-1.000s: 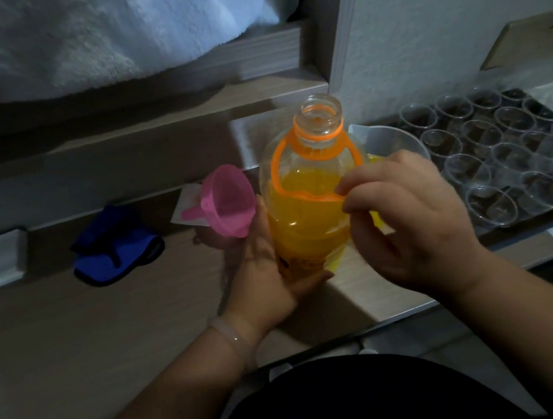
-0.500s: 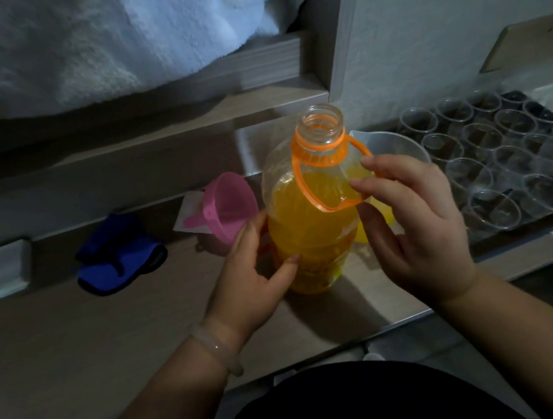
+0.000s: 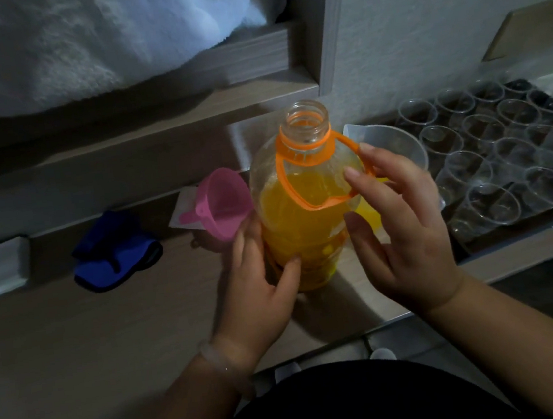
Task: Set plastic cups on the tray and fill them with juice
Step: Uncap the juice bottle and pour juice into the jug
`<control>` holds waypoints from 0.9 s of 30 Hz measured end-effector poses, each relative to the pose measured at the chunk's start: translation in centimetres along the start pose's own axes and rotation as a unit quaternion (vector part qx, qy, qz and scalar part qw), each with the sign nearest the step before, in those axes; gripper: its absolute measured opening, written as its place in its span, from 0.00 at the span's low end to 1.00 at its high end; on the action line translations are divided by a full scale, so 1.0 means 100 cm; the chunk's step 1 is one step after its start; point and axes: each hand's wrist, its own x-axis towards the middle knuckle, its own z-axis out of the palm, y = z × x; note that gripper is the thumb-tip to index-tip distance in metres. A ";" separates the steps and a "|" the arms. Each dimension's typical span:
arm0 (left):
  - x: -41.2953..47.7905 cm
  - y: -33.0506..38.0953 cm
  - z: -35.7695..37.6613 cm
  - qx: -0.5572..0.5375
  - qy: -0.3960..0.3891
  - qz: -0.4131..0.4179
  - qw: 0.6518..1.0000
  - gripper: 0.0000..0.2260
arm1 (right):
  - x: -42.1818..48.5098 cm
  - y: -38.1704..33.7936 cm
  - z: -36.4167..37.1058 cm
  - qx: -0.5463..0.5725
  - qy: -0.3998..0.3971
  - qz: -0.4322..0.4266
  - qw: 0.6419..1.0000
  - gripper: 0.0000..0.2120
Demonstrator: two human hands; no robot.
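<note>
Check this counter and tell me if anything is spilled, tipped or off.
No spill shows. The pink funnel lies tipped on its side beside the juice bottle, which stands uncapped, the left hand holding it low down. The blue cloth sits crumpled further left. The cups on the tray stand upright.
</note>
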 end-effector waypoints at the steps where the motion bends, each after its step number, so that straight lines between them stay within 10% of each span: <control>1: -0.002 0.001 0.000 0.006 0.005 0.005 1.000 0.31 | 0.001 0.000 -0.001 0.005 -0.002 -0.005 1.000 0.19; 10: -0.027 0.028 -0.010 0.145 0.118 0.165 0.968 0.17 | 0.008 0.012 -0.013 0.059 0.017 -0.001 0.998 0.17; 17: -0.025 0.059 0.012 0.154 -0.013 0.308 0.939 0.09 | 0.006 0.029 -0.023 0.022 0.025 0.062 0.998 0.12; 27: -0.007 0.092 0.073 0.134 -0.073 0.241 0.958 0.14 | -0.015 0.060 -0.046 0.018 0.034 0.261 0.965 0.07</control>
